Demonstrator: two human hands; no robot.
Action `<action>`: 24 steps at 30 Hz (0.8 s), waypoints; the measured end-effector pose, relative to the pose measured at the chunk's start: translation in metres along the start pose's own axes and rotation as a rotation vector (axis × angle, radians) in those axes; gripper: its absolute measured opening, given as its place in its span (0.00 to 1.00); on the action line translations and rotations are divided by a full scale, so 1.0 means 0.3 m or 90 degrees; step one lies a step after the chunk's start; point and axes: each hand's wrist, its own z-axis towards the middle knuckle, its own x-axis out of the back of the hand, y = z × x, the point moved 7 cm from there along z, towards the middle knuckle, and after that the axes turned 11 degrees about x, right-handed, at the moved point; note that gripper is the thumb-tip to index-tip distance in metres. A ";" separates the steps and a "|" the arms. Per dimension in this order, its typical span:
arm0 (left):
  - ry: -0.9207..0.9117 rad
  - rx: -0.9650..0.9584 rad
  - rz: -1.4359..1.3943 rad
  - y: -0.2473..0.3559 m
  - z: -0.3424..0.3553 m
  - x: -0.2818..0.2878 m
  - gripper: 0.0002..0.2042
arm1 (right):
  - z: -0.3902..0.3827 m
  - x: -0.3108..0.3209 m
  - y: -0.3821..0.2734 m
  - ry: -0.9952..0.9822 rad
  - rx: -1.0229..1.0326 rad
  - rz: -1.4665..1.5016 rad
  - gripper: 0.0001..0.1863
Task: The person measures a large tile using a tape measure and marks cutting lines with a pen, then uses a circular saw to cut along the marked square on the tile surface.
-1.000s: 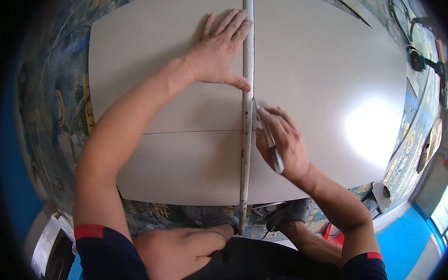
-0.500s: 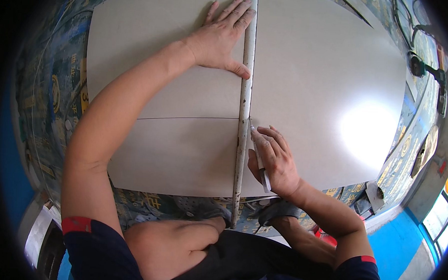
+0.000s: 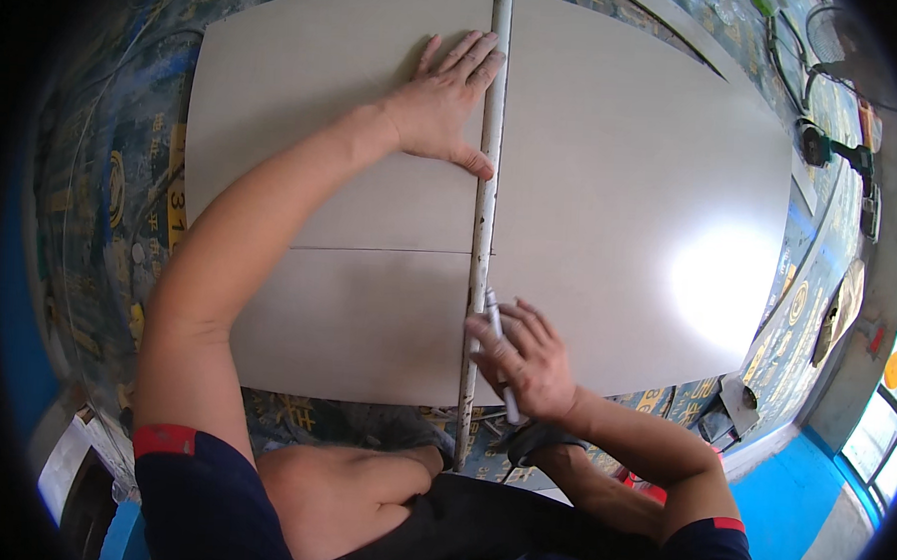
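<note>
My left hand (image 3: pixel 439 107) lies flat on a large beige board (image 3: pixel 634 148), fingers spread, its fingertips and thumb pressed on a long, chipped white bar (image 3: pixel 483 221) that runs front to back across the board. My right hand (image 3: pixel 530 364), beside the bar's nearer part, has its fingers loosely round a slim, pale pen-like tool (image 3: pixel 493 307), which is tilted, its upper tip near the bar's right edge. A thin dark line (image 3: pixel 380 250) crosses the board's left half and meets the bar.
A dark green power tool (image 3: pixel 820 146) with cables lies at the right, near narrow offcuts (image 3: pixel 675 30) and a small metal piece (image 3: pixel 739 398). Patterned sheeting (image 3: pixel 112 195) lies under the board. My legs and feet are at the near edge, above blue flooring (image 3: pixel 779 495).
My right hand and the tool have moved toward me along the bar, and its grip has loosened in the latest frame. My left hand stays spread on the bar, shifting slightly in view.
</note>
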 end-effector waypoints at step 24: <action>0.160 0.366 -0.238 -0.684 -0.606 0.223 0.24 | 0.639 -0.448 -0.051 -0.043 0.233 -0.063 0.19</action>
